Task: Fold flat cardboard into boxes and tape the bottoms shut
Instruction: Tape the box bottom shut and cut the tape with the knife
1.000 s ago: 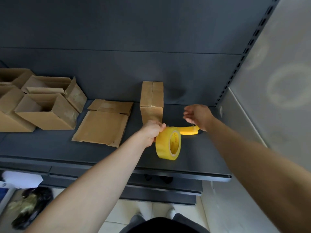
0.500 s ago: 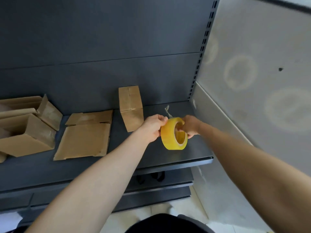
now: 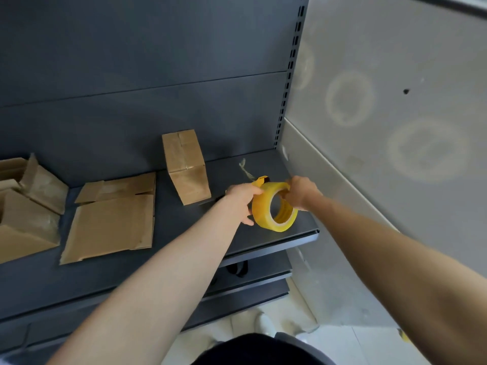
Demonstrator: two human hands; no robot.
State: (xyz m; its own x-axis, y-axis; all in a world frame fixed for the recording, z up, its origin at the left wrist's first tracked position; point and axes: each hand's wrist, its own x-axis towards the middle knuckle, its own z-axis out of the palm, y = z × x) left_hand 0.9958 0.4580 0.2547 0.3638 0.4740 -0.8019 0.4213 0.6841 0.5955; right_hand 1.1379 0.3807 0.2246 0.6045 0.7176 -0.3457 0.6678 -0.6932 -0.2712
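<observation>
A yellow roll of tape (image 3: 274, 206) is held upright just above the dark shelf (image 3: 174, 233), near its right end. My left hand (image 3: 242, 200) grips the roll's left side, thumb on top. My right hand (image 3: 299, 192) pinches the roll's upper right rim. A short yellow piece (image 3: 261, 180) sticks up behind the roll; what it is I cannot tell. A folded, taped cardboard box (image 3: 185, 165) stands just left of the hands. Flat cardboard sheets (image 3: 110, 219) lie further left.
Several folded open boxes (image 3: 29, 204) crowd the shelf's left end. A crumpled strip of tape (image 3: 245, 168) lies on the shelf behind the roll. A grey wall (image 3: 382, 154) closes the right side. Lower shelves (image 3: 253, 275) and pale floor sit below.
My right hand left the yellow piece lying on the shelf and came onto the roll's rim. The view swung right, so boxes shifted left in frame.
</observation>
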